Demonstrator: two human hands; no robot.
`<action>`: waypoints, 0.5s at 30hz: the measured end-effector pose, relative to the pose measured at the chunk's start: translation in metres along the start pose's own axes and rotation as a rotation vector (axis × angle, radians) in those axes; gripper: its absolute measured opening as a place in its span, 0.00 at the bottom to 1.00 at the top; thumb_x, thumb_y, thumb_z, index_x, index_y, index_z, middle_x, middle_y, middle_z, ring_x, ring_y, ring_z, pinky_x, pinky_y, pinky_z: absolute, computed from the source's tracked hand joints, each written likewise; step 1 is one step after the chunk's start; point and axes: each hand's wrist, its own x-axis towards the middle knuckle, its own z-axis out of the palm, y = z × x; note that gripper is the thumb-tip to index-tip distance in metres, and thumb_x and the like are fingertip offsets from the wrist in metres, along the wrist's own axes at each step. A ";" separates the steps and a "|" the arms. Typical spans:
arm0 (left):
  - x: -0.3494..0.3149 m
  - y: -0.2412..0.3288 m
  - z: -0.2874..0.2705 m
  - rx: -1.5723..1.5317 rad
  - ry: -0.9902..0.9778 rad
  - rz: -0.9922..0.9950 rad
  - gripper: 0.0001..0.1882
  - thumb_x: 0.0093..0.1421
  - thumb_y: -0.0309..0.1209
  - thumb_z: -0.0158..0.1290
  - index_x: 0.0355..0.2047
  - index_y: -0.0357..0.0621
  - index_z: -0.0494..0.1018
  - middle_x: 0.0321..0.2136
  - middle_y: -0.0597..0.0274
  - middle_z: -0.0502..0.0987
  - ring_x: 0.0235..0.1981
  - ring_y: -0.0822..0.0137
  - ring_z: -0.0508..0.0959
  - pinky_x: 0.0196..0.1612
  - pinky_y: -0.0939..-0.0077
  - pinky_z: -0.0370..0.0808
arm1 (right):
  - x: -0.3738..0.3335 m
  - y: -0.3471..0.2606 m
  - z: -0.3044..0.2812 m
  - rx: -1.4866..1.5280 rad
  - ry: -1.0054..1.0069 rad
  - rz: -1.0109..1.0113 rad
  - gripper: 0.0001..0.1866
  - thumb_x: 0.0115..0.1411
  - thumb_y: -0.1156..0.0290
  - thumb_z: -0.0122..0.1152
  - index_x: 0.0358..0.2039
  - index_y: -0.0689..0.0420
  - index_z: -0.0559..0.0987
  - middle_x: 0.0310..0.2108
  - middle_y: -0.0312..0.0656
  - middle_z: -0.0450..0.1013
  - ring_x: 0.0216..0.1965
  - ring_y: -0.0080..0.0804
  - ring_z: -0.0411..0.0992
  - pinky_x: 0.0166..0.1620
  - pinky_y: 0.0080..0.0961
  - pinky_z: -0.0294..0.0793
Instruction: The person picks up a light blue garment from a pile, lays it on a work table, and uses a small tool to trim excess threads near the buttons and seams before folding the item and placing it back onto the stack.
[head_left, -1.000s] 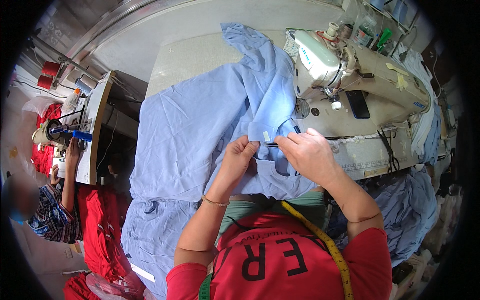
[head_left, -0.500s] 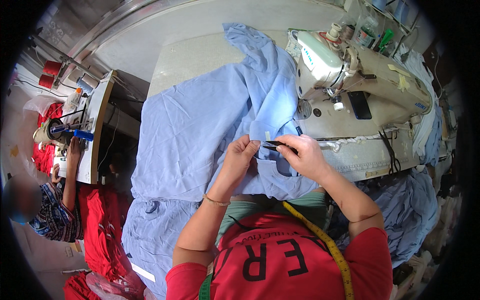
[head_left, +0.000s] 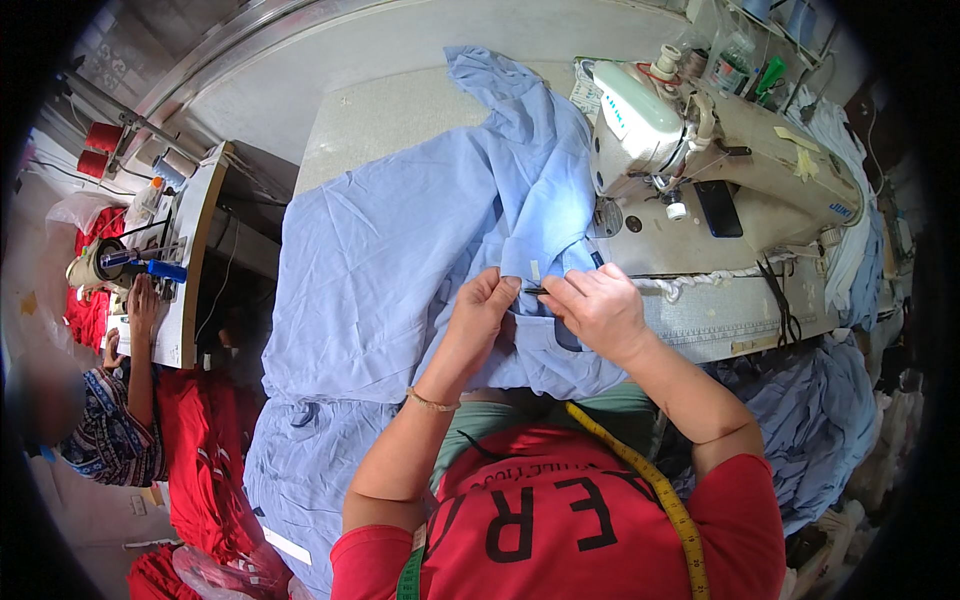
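Both hands — left hand (head_left: 487,305), right hand (head_left: 598,308) — pinching blue garment (head_left: 400,260).

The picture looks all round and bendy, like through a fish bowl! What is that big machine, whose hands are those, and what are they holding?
The camera sits on a person's head and looks down, so you see their own arms reach up from the bottom. Its wide lens bends straight edges, which makes the fish-bowl look.

The big cream machine is a sewing machine. It stands on a table. Spread over the table is a large light blue garment, hanging off the near edge.

The left hand pinches a fold of the blue cloth. The right hand holds a small dark tool against the cloth; it is too small to tell exactly what kind.

A yellow measuring tape hangs round the person's neck. At far left, another person works at a second table.
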 end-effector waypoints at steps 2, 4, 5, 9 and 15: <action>0.002 -0.004 -0.008 -0.048 -0.042 -0.031 0.09 0.64 0.34 0.48 0.36 0.41 0.71 0.27 0.71 0.73 0.25 0.80 0.70 0.29 0.84 0.67 | -0.001 -0.001 0.002 0.017 -0.008 0.015 0.09 0.50 0.64 0.63 0.30 0.50 0.74 0.19 0.32 0.67 0.19 0.29 0.69 0.26 0.27 0.62; 0.003 -0.009 -0.015 -0.103 -0.078 -0.041 0.10 0.63 0.33 0.49 0.39 0.39 0.72 0.32 0.69 0.76 0.31 0.79 0.73 0.35 0.83 0.71 | -0.002 -0.002 0.004 0.057 -0.016 0.041 0.08 0.51 0.64 0.62 0.30 0.50 0.74 0.19 0.33 0.69 0.20 0.31 0.69 0.26 0.28 0.62; 0.004 -0.010 -0.016 -0.133 -0.092 -0.038 0.10 0.63 0.33 0.49 0.39 0.40 0.72 0.32 0.69 0.76 0.30 0.79 0.73 0.34 0.83 0.71 | -0.003 -0.002 0.006 0.105 -0.014 0.077 0.08 0.52 0.63 0.61 0.30 0.51 0.74 0.19 0.35 0.69 0.20 0.32 0.70 0.26 0.28 0.62; -0.002 0.002 -0.017 -0.164 -0.206 -0.049 0.09 0.62 0.32 0.51 0.39 0.40 0.72 0.32 0.69 0.76 0.30 0.80 0.73 0.34 0.84 0.71 | -0.005 -0.003 0.007 0.248 -0.024 0.186 0.08 0.54 0.63 0.59 0.29 0.52 0.75 0.19 0.39 0.72 0.21 0.36 0.71 0.27 0.31 0.62; 0.001 -0.009 -0.019 -0.131 -0.156 -0.026 0.09 0.62 0.32 0.51 0.40 0.40 0.72 0.32 0.68 0.77 0.30 0.79 0.75 0.34 0.83 0.72 | -0.006 -0.002 0.005 0.298 -0.075 0.202 0.08 0.54 0.63 0.59 0.29 0.52 0.75 0.19 0.39 0.72 0.21 0.36 0.71 0.27 0.31 0.62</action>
